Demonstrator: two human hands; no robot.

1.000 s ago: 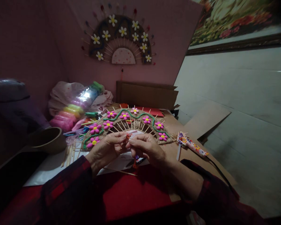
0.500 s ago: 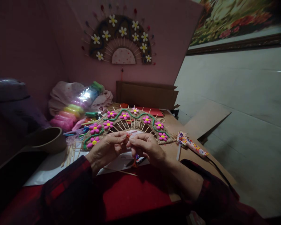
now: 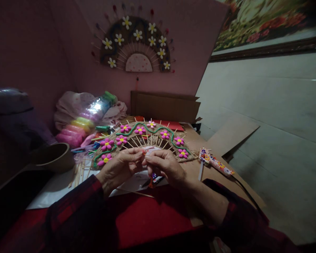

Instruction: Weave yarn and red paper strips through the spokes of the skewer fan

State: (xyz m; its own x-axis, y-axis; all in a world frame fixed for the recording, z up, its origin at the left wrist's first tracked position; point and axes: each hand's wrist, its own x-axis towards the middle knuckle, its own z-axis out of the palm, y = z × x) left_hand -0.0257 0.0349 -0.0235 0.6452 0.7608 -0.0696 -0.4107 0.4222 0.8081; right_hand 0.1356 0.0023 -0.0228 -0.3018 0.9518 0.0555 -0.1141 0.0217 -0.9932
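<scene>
My left hand (image 3: pixel 119 168) and my right hand (image 3: pixel 164 165) meet fingertip to fingertip over the table, both pinched on a tiny red-orange piece (image 3: pixel 143 153) between them. Directly behind the hands lies a half-round woven fan (image 3: pixel 144 140) of jute and wooden sticks, decorated with several pink flowers and a wavy green cord. A small dark object with a red and blue bit (image 3: pixel 155 178) lies on white paper (image 3: pixel 55 186) just under my right hand. Both of my sleeves are dark red plaid.
A floral-patterned glue gun (image 3: pixel 216 163) with a black cord lies right of the fan. Left are a round brown bowl (image 3: pixel 54 156), a bag of coloured clay tubs (image 3: pixel 81 123) and loose sticks. Cardboard pieces (image 3: pixel 164 105) stand behind; a finished fan (image 3: pixel 137 44) hangs on the pink wall.
</scene>
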